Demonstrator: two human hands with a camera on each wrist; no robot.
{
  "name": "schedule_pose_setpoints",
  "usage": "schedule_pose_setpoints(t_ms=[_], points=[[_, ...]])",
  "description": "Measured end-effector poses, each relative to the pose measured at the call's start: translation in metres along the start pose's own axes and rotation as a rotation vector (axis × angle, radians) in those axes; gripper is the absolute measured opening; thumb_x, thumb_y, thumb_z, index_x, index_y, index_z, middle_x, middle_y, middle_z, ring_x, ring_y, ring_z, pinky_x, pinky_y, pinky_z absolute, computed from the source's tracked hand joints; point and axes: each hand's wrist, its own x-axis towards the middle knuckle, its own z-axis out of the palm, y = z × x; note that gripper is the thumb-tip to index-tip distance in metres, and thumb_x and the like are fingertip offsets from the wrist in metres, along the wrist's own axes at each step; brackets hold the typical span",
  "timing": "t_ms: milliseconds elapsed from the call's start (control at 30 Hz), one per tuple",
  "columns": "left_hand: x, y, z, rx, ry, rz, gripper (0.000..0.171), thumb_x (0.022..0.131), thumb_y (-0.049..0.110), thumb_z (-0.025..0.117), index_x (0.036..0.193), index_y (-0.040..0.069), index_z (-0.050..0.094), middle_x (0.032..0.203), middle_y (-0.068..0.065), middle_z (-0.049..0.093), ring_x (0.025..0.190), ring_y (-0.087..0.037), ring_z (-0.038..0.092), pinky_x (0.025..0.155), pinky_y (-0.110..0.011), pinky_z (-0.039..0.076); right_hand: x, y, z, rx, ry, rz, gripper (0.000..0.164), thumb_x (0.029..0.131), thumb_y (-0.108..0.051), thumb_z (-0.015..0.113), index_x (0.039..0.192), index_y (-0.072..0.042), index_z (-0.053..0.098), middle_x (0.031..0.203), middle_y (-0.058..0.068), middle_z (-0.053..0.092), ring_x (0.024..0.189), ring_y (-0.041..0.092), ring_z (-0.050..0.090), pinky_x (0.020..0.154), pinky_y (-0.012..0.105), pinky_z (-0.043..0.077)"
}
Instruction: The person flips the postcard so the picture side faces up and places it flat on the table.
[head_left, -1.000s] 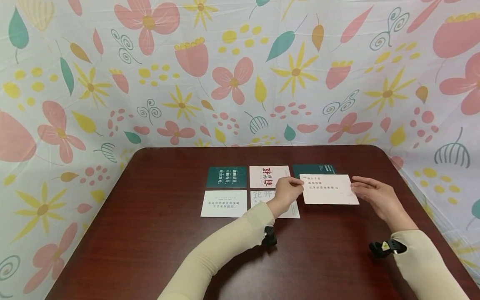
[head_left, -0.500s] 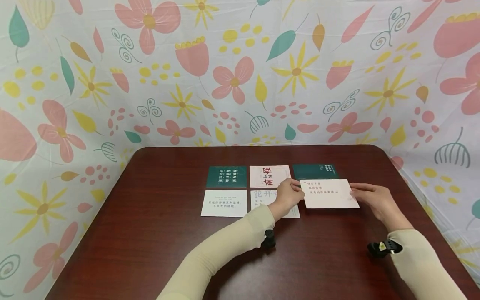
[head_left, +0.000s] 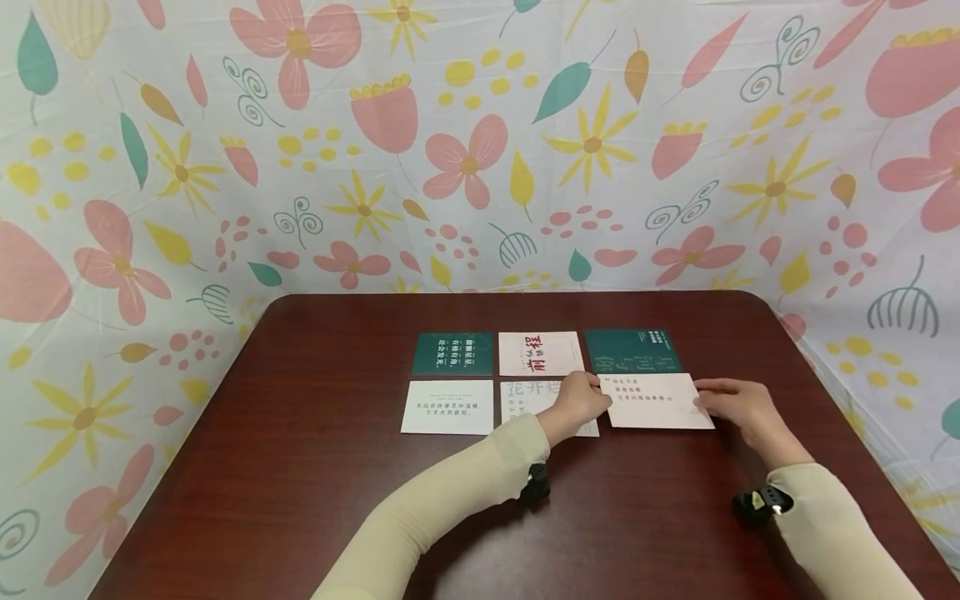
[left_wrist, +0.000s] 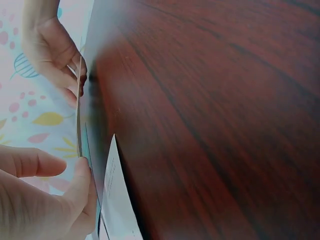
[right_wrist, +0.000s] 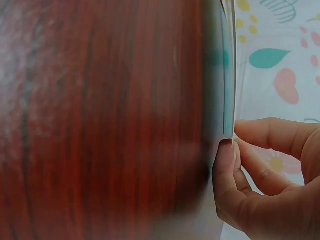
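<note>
A white postcard (head_left: 652, 402) with lines of dark print is held between both hands, low over the table. My left hand (head_left: 577, 406) holds its left edge, thumb and fingertips at the corner. My right hand (head_left: 746, 410) pinches the right edge; in the right wrist view its thumb (right_wrist: 226, 157) lies on the underside and fingers on the other face. Just behind is a dark green card (head_left: 630, 350), its near edge overlapped by the postcard. Under the left hand lies a white card with large grey characters (head_left: 525, 398), partly hidden by wrist and fingers.
To the left on the brown table (head_left: 315, 500) are a dark green card (head_left: 435, 354), a white card with red characters (head_left: 536, 362) and a white printed card (head_left: 448, 412). These lie in two rows. A flower-patterned cloth (head_left: 480, 225) rises behind the table.
Both hands have brought the postcard down and toward the table's near side. More of the dark green card behind it now shows. The other cards stay where they were.
</note>
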Motion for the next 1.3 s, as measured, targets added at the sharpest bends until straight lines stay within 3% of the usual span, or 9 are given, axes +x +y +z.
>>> schedule_pose_setpoints(t_ms=[33, 100, 133, 333, 467, 567, 600, 900, 1300], points=[[0.000, 0.000, 0.001, 0.011, -0.005, 0.006, 0.005, 0.087, -0.006, 0.057, 0.085, -0.003, 0.060, 0.050, 0.004, 0.028, 0.045, -0.009, 0.019, 0.050, -0.025, 0.024, -0.001, 0.000, 0.000, -0.016, 0.000, -0.003, 0.052, 0.090, -0.014, 0.065, 0.128, 0.017, 0.050, 0.103, 0.018, 0.066, 0.072, 0.002, 0.059, 0.063, 0.022, 0.052], [-0.001, -0.001, 0.002, 0.023, -0.011, 0.016, 0.033, 0.087, -0.007, 0.056, 0.062, 0.008, 0.041, 0.048, 0.004, 0.021, 0.046, -0.009, 0.014, 0.049, -0.025, 0.020, -0.002, 0.000, 0.001, -0.046, 0.003, -0.010, 0.051, 0.089, -0.014, 0.065, 0.126, 0.017, 0.051, 0.100, 0.017, 0.067, 0.073, 0.005, 0.058, 0.062, 0.022, 0.051], [-0.001, -0.001, 0.002, 0.036, -0.014, 0.021, 0.043, 0.086, -0.008, 0.055, 0.060, 0.014, 0.029, 0.048, 0.005, 0.018, 0.046, -0.009, 0.013, 0.049, -0.025, 0.019, -0.002, -0.001, 0.002, -0.056, 0.004, -0.015, 0.050, 0.089, -0.014, 0.065, 0.126, 0.017, 0.052, 0.099, 0.017, 0.067, 0.074, 0.007, 0.058, 0.062, 0.022, 0.051], [-0.002, 0.000, 0.003, 0.094, -0.045, 0.066, 0.042, 0.086, -0.007, 0.054, 0.059, 0.013, 0.029, 0.049, 0.005, 0.017, 0.043, -0.008, 0.013, 0.045, -0.023, 0.019, -0.003, -0.003, 0.005, -0.123, 0.032, -0.045, 0.046, 0.088, -0.012, 0.065, 0.122, 0.017, 0.055, 0.101, 0.023, 0.064, 0.078, 0.014, 0.057, 0.062, 0.023, 0.050], [-0.001, -0.002, 0.004, 0.168, -0.042, 0.100, 0.008, 0.087, -0.003, 0.056, 0.081, -0.007, 0.060, 0.074, -0.009, 0.056, 0.043, -0.008, 0.019, 0.050, -0.022, 0.030, -0.003, -0.004, 0.008, -0.149, 0.047, -0.043, 0.045, 0.087, -0.011, 0.066, 0.121, 0.017, 0.056, 0.102, 0.025, 0.064, 0.081, 0.019, 0.058, 0.061, 0.023, 0.049], [0.000, -0.004, 0.005, 0.205, -0.020, 0.112, 0.040, 0.086, 0.000, 0.058, 0.124, -0.012, 0.054, 0.121, -0.022, 0.056, 0.048, -0.010, 0.028, 0.062, -0.022, 0.041, -0.002, -0.005, 0.010, -0.164, 0.054, -0.043, 0.045, 0.087, -0.012, 0.067, 0.121, 0.016, 0.056, 0.103, 0.027, 0.064, 0.087, 0.026, 0.058, 0.061, 0.023, 0.048], [0.000, -0.004, 0.005, 0.221, -0.016, 0.111, 0.040, 0.086, 0.001, 0.058, 0.125, -0.011, 0.054, 0.128, -0.023, 0.053, 0.052, -0.010, 0.032, 0.066, -0.022, 0.042, -0.002, -0.006, 0.010, -0.169, 0.057, -0.043, 0.045, 0.088, -0.012, 0.067, 0.121, 0.016, 0.057, 0.103, 0.027, 0.064, 0.089, 0.028, 0.058, 0.062, 0.023, 0.047], [-0.004, 0.005, 0.007, 0.399, -0.021, 0.144, 0.043, 0.088, 0.011, 0.058, 0.122, -0.014, 0.050, 0.130, -0.024, 0.048, 0.103, -0.025, 0.052, 0.082, -0.025, 0.046, -0.004, -0.009, 0.013, -0.231, 0.085, -0.081, 0.042, 0.087, -0.013, 0.066, 0.119, 0.013, 0.060, 0.101, 0.025, 0.065, 0.085, 0.029, 0.057, 0.062, 0.030, 0.046], [-0.009, 0.008, 0.014, 0.592, -0.029, 0.161, 0.059, 0.090, 0.018, 0.057, 0.134, -0.016, 0.039, 0.130, -0.026, 0.047, 0.117, -0.033, 0.050, 0.093, -0.032, 0.046, -0.006, -0.009, 0.015, -0.257, 0.106, -0.088, 0.037, 0.086, -0.010, 0.067, 0.115, 0.013, 0.062, 0.116, 0.036, 0.057, 0.100, 0.044, 0.054, 0.076, 0.047, 0.047]])
